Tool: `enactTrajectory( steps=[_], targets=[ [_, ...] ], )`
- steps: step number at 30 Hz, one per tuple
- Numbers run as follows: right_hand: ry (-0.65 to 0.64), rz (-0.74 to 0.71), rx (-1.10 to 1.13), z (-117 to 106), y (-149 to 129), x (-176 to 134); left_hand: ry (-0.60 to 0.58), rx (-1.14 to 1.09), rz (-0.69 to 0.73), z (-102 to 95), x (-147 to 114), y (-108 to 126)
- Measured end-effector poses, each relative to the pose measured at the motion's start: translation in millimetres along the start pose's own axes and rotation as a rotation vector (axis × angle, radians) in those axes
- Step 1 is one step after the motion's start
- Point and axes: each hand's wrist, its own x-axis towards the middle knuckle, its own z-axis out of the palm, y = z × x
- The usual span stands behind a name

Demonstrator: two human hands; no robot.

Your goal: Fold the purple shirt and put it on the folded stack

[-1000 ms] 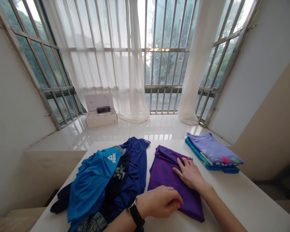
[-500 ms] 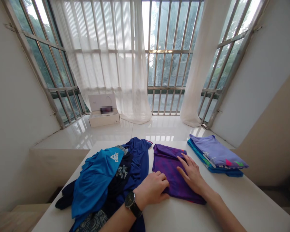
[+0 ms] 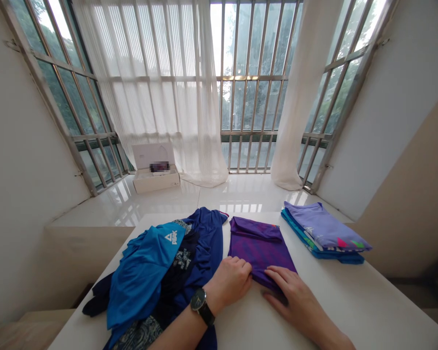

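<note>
A folded purple garment [image 3: 259, 245] with a darker pattern lies flat on the white table, a folded band across its far end. My left hand [image 3: 231, 277], wearing a black-strapped watch [image 3: 200, 304], is closed on the garment's near left corner. At the near right edge is my right hand [image 3: 295, 296], its fingers stretched over the cloth and its thumb apart from them, just off the edge. It is open, and part of the near edge is hidden beneath it.
Left of the garment lies a loose heap of blue and dark clothes [image 3: 146, 272]. A stack of folded clothes [image 3: 324, 231], lilac on top, sits to the right. Beyond the white table [image 3: 350, 296], an open white box [image 3: 156, 182] stands on the sill below barred windows and curtains [image 3: 200, 146].
My right hand has moved from the garment's upper right part down to its near right edge. My left hand stays at the near left corner, and the near edge now looks drawn up.
</note>
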Motion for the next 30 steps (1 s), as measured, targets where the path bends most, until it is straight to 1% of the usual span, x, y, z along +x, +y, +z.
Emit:
enactTrajectory(
  steps=[4, 8, 10, 14, 16, 18, 21, 25, 27, 30],
  targets=[
    [0.124, -0.003, -0.052, 5, 19, -11, 0.011, -0.057, -0.090, -0.7, 2, 1],
    [0.167, 0.062, 0.022, 5, 34, -22, -0.035, -0.129, -0.136, -3.3, 0, 0],
    [0.169, 0.114, 0.104, 1, 36, -24, -0.057, -0.180, -0.135, -5.2, -2, -2],
    [0.147, 0.202, 0.279, -7, 30, -19, -0.082, -0.276, -0.086, -6.4, -5, -8],
    [0.172, 0.248, 0.337, -10, 27, -16, -0.081, -0.289, -0.090, -4.8, -5, -11],
    [0.213, 0.302, 0.380, -11, 25, -14, -0.059, -0.317, -0.112, -2.8, -4, -15],
    [0.237, 0.367, 0.437, -10, 26, -14, -0.018, -0.447, -0.126, -1.1, -1, -19],
    [0.246, 0.406, 0.421, -11, 28, -14, 0.042, -0.619, -0.180, 0.6, 3, -22],
    [0.246, 0.420, 0.400, -10, 29, -13, 0.082, -0.644, -0.215, 3.5, 5, -23],
    [0.241, 0.429, 0.357, -7, 31, -11, 0.121, -0.622, -0.250, 9.9, 8, -24]
  ],
)
